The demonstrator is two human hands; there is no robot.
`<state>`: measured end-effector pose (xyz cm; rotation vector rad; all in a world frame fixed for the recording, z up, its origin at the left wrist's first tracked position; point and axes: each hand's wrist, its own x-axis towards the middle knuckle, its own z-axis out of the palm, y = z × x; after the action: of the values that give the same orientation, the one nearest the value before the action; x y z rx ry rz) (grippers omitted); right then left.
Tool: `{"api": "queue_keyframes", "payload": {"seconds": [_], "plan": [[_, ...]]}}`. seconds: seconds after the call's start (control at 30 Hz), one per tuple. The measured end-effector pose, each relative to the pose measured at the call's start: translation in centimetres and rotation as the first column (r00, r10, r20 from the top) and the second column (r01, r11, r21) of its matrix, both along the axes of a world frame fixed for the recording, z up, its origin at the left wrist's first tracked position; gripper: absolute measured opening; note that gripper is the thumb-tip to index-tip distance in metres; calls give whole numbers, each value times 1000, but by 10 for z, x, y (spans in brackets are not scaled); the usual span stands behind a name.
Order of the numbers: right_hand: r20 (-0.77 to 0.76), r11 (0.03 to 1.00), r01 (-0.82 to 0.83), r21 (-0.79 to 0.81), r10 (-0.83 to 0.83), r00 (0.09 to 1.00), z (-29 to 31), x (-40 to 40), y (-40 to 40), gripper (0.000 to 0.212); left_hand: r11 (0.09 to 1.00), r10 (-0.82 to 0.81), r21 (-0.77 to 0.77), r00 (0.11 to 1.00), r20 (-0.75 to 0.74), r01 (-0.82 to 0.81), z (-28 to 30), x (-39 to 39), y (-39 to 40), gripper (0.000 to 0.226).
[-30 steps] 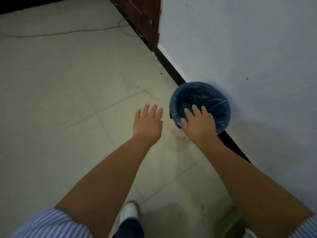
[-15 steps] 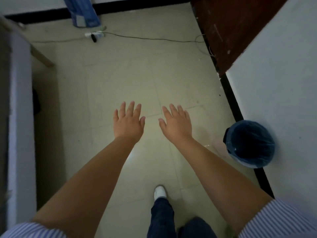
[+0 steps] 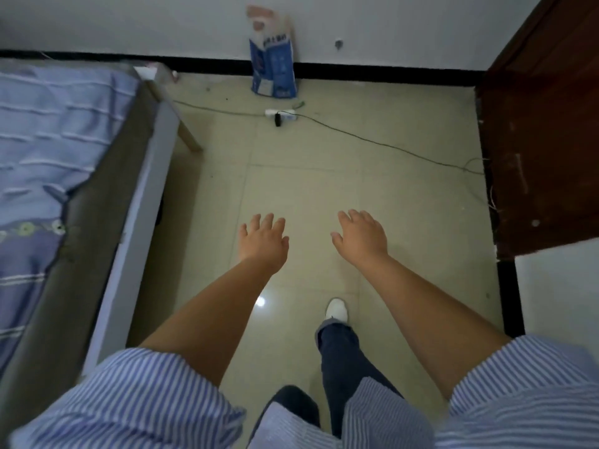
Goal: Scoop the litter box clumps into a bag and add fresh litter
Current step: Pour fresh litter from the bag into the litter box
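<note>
My left hand (image 3: 264, 243) and right hand (image 3: 361, 239) hang apart over the floor (image 3: 308, 189). Bed (image 3: 64, 173) on my left, door (image 3: 544, 140) right, bag (image 3: 274, 69) against the far wall (image 3: 405, 27), power strip (image 3: 280, 114) just before it.

Glossy pale floor tiles (image 3: 308, 189), a scuffed dark wooden door (image 3: 544, 140), striped cloth bedding (image 3: 48, 140), a printed plastic-looking bag (image 3: 274, 66).

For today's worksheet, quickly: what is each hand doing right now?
Left hand: open, fingers spread, holding nothing.
Right hand: open, fingers relaxed, holding nothing.
</note>
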<state>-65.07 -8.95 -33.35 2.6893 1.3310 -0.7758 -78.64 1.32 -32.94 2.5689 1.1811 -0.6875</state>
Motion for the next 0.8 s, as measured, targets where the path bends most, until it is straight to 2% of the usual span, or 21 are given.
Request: {"api": "queue_keyframes", "payload": {"seconds": [0.17, 0.33, 0.57, 0.8], "plan": [[109, 995, -95, 2, 94, 990, 28, 88, 116, 50, 994, 107, 19, 993, 53, -108, 19, 61, 115, 47], [159, 973, -232, 2, 229, 960, 31, 153, 260, 49, 981, 190, 16, 977, 102, -192, 18, 120, 247, 47], [122, 986, -162, 48, 155, 980, 22, 223, 462, 47, 983, 181, 5, 980, 82, -182, 11, 199, 451, 45], [44, 991, -107, 85, 103, 994, 13, 308, 613, 40, 995, 102, 5, 994, 48, -102, 11, 295, 615, 45]]}}
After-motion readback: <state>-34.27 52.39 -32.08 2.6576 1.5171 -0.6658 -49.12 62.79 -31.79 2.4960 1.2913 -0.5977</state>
